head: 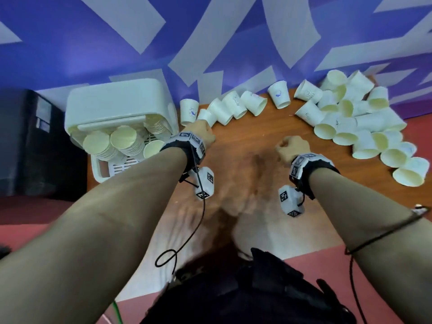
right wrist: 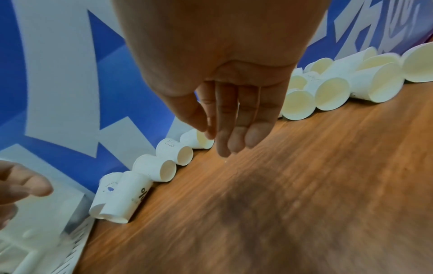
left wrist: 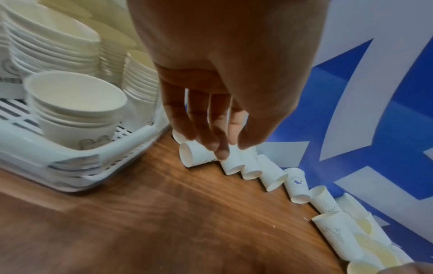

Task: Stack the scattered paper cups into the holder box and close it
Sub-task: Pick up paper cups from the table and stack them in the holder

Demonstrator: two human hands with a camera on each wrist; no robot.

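Soft even light, motion blur, strong wide-angle bending at edges.

white cups, brown wood-grain table

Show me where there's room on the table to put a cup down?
The wide bare wood in the middle of the table, between the left hand and right hand, is free. It is crowded along the back wall: a row of tipped cups, a big cup pile on the right, and the box on the left.
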